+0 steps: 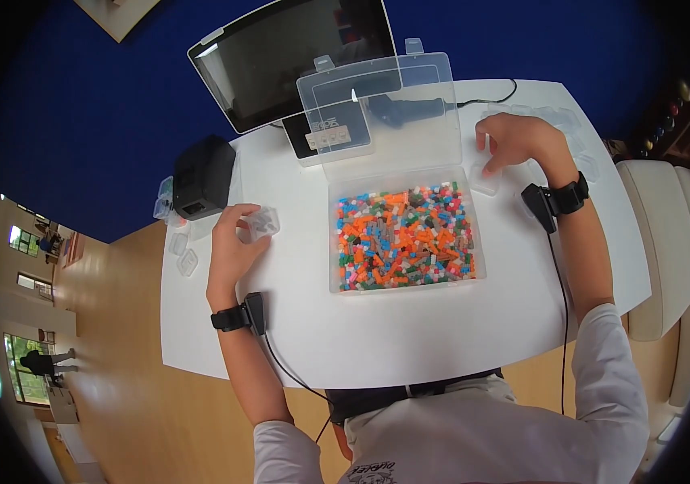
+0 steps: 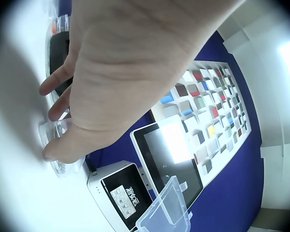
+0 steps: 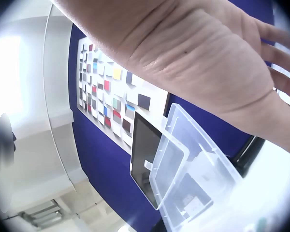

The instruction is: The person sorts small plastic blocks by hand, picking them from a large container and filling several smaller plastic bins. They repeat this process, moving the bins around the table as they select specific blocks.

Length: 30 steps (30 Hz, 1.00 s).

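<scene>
My left hand grips a small clear plastic box, thumb on one side and fingers on the other, at the left of the table. Greyish bits show inside that box. Over on the right, my right hand is above the table with thumb and fingers spread apart. Its thumb tip is right by another small clear box. Between the hands stands a large clear case, its lid raised, filled with small colourful building bricks.
Behind the case are a monitor and a white-and-black device. A black box-shaped object stands at left, with small clear containers nearby. More clear containers line the right back edge, and a cable runs behind.
</scene>
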Each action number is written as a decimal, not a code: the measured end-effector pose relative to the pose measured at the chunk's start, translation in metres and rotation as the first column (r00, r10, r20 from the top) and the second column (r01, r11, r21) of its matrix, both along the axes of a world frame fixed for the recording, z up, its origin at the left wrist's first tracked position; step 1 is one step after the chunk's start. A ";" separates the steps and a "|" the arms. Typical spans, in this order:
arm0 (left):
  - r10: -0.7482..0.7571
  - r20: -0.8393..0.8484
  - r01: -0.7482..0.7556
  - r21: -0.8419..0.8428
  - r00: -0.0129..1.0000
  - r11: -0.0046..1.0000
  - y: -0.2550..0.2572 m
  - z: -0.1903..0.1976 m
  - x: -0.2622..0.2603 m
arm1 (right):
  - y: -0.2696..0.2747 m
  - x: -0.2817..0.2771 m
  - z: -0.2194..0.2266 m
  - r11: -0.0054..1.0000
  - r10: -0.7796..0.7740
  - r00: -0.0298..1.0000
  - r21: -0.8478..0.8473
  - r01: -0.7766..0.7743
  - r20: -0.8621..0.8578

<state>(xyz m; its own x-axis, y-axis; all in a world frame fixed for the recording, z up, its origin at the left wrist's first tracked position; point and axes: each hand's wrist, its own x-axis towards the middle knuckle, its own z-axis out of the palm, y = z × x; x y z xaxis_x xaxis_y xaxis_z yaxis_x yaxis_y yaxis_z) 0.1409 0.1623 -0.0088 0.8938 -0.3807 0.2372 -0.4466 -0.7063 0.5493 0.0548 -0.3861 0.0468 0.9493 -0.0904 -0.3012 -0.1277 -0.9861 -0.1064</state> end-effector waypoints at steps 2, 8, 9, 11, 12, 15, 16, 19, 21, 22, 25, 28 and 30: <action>0.003 0.034 -0.003 0.005 0.999 1.000 -0.010 0.003 -0.005 | 0.003 0.000 0.000 0.997 0.035 0.999 0.067 -0.036 0.023; 0.080 0.124 -0.067 -0.112 0.989 0.991 -0.020 -0.005 -0.002 | 0.019 -0.002 -0.002 0.999 0.026 0.999 0.041 -0.024 -0.044; 0.046 0.165 -0.026 -0.120 0.985 0.992 -0.018 -0.007 0.001 | 0.021 -0.002 -0.003 0.999 0.026 0.999 0.041 -0.024 -0.044; 0.013 0.205 0.014 -0.127 0.979 0.992 -0.017 -0.007 0.002 | 0.023 0.000 -0.004 0.999 0.035 0.997 0.035 -0.033 -0.062; 0.010 0.218 0.022 -0.144 0.976 0.989 -0.016 -0.008 0.003 | 0.022 0.000 -0.005 0.999 0.035 0.998 0.035 -0.033 -0.060; 0.000 0.177 0.028 -0.155 0.984 0.988 -0.011 -0.009 0.006 | 0.018 0.004 -0.010 0.998 0.051 0.996 0.025 -0.050 -0.072; -0.005 0.118 0.023 -0.150 0.993 0.988 -0.007 -0.012 0.008 | 0.017 0.005 -0.011 0.999 0.047 0.998 0.025 -0.045 -0.052; -0.042 0.074 0.055 -0.172 0.996 0.984 0.002 -0.018 0.014 | 0.015 0.004 -0.011 0.999 0.046 0.999 0.030 -0.045 -0.021; -0.062 0.119 0.079 -0.148 0.991 0.986 0.005 -0.017 0.014 | 0.015 0.003 -0.008 0.998 0.048 0.999 0.037 -0.047 -0.010; -0.081 0.163 0.102 -0.123 0.983 0.987 0.006 -0.017 0.014 | 0.015 0.003 -0.008 0.998 0.056 0.998 0.036 -0.055 -0.013; -0.114 0.295 0.100 0.060 0.949 0.993 0.022 -0.016 0.015 | 0.015 0.001 -0.005 0.997 0.070 0.998 0.034 -0.069 -0.001; 0.057 0.215 -0.033 -0.114 0.975 0.993 0.024 -0.009 0.016 | 0.011 -0.003 0.002 0.998 0.050 0.999 0.035 -0.051 0.013; 0.135 0.261 -0.128 -0.044 0.956 0.991 0.012 -0.006 0.007 | 0.010 -0.005 0.006 0.999 0.026 1.000 0.037 -0.027 0.015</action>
